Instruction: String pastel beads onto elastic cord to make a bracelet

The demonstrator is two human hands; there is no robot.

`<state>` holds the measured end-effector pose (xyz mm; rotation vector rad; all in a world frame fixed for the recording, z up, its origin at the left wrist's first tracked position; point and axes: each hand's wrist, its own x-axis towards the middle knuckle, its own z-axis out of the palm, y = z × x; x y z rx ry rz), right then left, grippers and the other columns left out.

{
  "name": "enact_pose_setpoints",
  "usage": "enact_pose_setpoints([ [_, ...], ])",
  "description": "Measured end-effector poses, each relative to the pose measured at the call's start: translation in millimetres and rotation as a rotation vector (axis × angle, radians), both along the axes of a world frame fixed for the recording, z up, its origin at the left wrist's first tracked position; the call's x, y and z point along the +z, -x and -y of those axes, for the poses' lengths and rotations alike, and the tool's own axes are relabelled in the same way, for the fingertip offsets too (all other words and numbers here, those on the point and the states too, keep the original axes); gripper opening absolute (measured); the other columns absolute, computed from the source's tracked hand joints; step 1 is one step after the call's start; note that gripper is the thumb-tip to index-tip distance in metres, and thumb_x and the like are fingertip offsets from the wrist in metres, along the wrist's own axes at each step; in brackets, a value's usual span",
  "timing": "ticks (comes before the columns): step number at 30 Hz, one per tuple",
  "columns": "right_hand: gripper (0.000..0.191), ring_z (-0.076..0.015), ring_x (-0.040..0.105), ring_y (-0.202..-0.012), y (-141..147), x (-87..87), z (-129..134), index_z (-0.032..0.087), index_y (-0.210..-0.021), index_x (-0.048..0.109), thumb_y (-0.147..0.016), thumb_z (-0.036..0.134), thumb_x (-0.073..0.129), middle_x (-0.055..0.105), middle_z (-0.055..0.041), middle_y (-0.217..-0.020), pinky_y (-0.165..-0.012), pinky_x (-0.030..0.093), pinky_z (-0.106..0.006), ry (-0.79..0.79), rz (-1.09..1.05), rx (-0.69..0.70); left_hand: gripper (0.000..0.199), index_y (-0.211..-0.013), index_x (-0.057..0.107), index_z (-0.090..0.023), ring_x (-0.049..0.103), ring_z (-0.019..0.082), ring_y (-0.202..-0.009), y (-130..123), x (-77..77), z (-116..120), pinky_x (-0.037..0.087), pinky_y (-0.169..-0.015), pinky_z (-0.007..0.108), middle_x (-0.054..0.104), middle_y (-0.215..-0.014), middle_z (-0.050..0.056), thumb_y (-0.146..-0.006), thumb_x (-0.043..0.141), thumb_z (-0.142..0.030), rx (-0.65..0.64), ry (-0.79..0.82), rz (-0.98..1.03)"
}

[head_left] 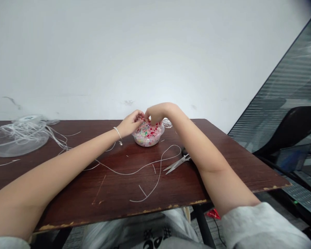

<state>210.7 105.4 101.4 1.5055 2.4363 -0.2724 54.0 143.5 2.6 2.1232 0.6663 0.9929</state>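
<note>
- Beads (147, 133) in pink, red, green and pale shades fill a clear round plastic bowl (147, 142) directly beneath both hands; being round, the bowl has no long axis and points no particular way.
- Worktop (111, 199): dark reddish-brown wood with a chipped near edge, running out past the hands on every side.
- Clear plastic spool (15, 145): lies well left of the hands, beyond the left forearm, tangled in loose white cord.
- Forearms: the left forearm (67, 169) and right forearm (199, 145) slant inward from either side, and neither is clearly nearer the bowl.
- Hands: the left hand (131, 123) sits at the bowl's left side and the right hand (155, 114) just right of it, both curled and drawn together over the beads, fingers almost meeting. Whether they have hold of anything is too small to tell.
- Steel scissors (176, 164): rest near the right forearm, below and right of the hands, blades pointing down-left, handles partly hidden by the arm.
- White cord strand (141, 169): its long axis runs sideways across the worktop on the near side of the bowl, looping down toward the person.
- Silver bracelet (118, 132): circles the left wrist.
</note>
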Motion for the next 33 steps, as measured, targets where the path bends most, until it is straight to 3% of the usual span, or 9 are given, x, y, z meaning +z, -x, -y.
enact_pose_setpoints([
  [2, 0.031, -0.0159, 0.06, -0.063, -9, 6.4, 0, 0.019, -0.099, 0.065, -0.069, 0.013, 0.061, 0.065, -0.0027, -0.074, -0.057, 0.043, -0.027, -0.042, -0.079, 0.015, 0.019, -0.099, 0.048, -0.016, 0.05, 0.012, -0.067, 0, 0.2, 0, 0.039, -0.059, 0.023, 0.054, -0.083, 0.001, -0.08, 0.052, -0.019, 0.014, -0.001, -0.01],
  [7, 0.021, -0.0145, 0.059, -0.064, -25, 19.5, 3, 0.019, -0.086, 0.066, -0.067, 0.013, 0.059, 0.065, -0.0021, -0.072, -0.056, 0.039, -0.026, -0.135, -0.215, 0.096, 0.019, -0.096, 0.048, -0.017, 0.046, 0.01, -0.059, -1, 1.2, 3, 0.037, -0.052, 0.022, 0.051, -0.076, -0.001, -0.078, 0.054, -0.016, 0.033, 0.092, 0.059],
  [15, 0.023, -0.0108, 0.052, -0.063, -33, 22.5, 0, 0.015, -0.088, 0.067, -0.069, 0.014, 0.055, 0.063, -0.003, -0.077, -0.055, 0.035, -0.025, -0.417, -0.441, 0.199, 0.023, -0.09, 0.048, -0.014, 0.054, 0.009, -0.069, -1, 11.1, 7, 0.043, -0.059, 0.021, 0.054, -0.081, 0.0, -0.073, 0.061, -0.008, 0.08, 0.231, 0.278],
  [18, 0.024, -0.0101, 0.05, -0.062, -33, 22.0, -1, 0.013, -0.088, 0.066, -0.068, 0.012, 0.055, 0.06, -0.0029, -0.074, -0.056, 0.035, -0.025, -0.537, -0.558, 0.232, 0.027, -0.091, 0.049, -0.014, 0.056, 0.01, -0.068, 3, 26.4, 11, 0.045, -0.057, 0.022, 0.056, -0.084, 0.001, -0.07, 0.064, -0.005, 0.068, 0.221, 0.302],
  [23, 0.023, -0.0104, 0.049, -0.065, -30, 25.5, 6, 0.013, -0.089, 0.065, -0.07, 0.01, 0.053, 0.058, -0.002, -0.072, -0.059, 0.036, -0.025, -0.641, -0.736, 0.301, 0.027, -0.092, 0.051, -0.013, 0.06, 0.012, -0.068, 12, 65.9, 28, 0.048, -0.057, 0.025, 0.059, -0.088, 0.005, -0.071, 0.064, -0.001, 0.069, 0.21, 0.316],
  [28, 0.019, -0.011, 0.052, -0.072, -24, 27.3, 11, 0.014, -0.092, 0.063, -0.074, 0.013, 0.055, 0.059, -0.0014, -0.077, -0.065, 0.04, -0.026, -0.557, -0.889, 0.363, 0.031, -0.093, 0.054, -0.013, 0.061, 0.013, -0.073, 26, 97.7, 44, 0.051, -0.072, 0.031, 0.06, -0.086, 0.004, -0.069, 0.066, 0.003, 0.123, 0.2, 0.313],
  [33, 0.018, -0.0113, 0.054, -0.07, -21, 20.2, 3, 0.016, -0.092, 0.063, -0.075, 0.015, 0.058, 0.059, -0.0008, -0.074, -0.064, 0.043, -0.026, -0.477, -0.902, 0.371, 0.032, -0.095, 0.057, -0.014, 0.062, 0.014, -0.076, 52, 111.4, 35, 0.05, -0.075, 0.032, 0.062, -0.088, 0.005, -0.07, 0.067, 0.002, 0.164, 0.207, 0.277],
])
